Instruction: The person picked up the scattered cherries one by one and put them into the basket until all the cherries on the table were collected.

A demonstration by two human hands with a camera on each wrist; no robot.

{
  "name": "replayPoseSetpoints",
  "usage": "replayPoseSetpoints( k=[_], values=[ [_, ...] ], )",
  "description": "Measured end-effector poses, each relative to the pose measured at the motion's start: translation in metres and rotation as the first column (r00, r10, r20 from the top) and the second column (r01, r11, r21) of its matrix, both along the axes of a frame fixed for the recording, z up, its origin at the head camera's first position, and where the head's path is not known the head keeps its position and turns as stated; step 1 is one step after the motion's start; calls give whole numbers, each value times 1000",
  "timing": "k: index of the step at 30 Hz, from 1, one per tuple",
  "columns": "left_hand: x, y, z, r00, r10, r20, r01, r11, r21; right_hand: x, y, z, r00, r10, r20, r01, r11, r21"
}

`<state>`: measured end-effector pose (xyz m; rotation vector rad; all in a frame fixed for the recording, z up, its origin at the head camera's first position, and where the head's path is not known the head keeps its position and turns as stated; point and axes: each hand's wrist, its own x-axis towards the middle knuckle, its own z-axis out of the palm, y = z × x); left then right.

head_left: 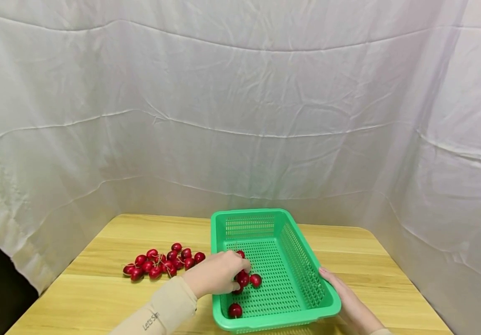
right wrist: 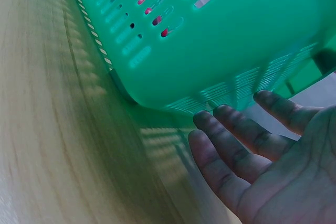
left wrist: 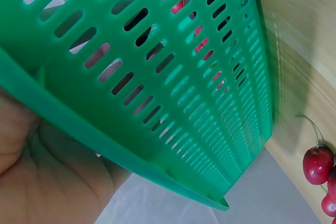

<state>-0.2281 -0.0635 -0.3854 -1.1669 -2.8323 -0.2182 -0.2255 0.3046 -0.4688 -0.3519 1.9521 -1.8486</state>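
The left hand (head_left: 219, 272) reaches over the left rim of a green plastic basket (head_left: 265, 321), its fingers curled around red cherries (head_left: 243, 278) low inside. A single cherry (head_left: 256, 280) lies just right of the fingertips, and another cherry (head_left: 235, 310) sits in the near left corner. In the left wrist view, the palm (left wrist: 58, 177) is behind the basket's rim and the fingers are hidden by its wall. At the basket's right side is the right hand (head_left: 347, 298). The right wrist view shows its fingers (right wrist: 231, 129) extended, tips at the slotted green wall.
A pile of stemmed cherries (head_left: 156, 264) lies on the wooden table (head_left: 106, 242), left of the basket. White curtains (head_left: 257, 116) hang behind the table and along both sides.
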Motion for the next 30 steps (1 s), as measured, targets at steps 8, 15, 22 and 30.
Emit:
replayPoseSetpoints(
  k=[8, 15, 22, 30],
  values=[
    [0, 0, 1, 1000, -22, -3, 22, 1000, 4, -1, 0, 0, 1000, 15, -1, -15, 1000, 0],
    [0, -6, 4, 998, -53, -26, 55, 995, 79, -1, 0, 1, 1000, 19, -4, -19, 1000, -4],
    [5, -23, 13, 993, -58, -103, 75, 984, 164, 0, 0, 0, 1000, 4, -6, -3, 1000, 15],
    [14, -57, 19, 994, 14, -106, 15, 963, 270, -1, 1, -2, 1000, 11, -23, -11, 1000, 6]
  ],
)
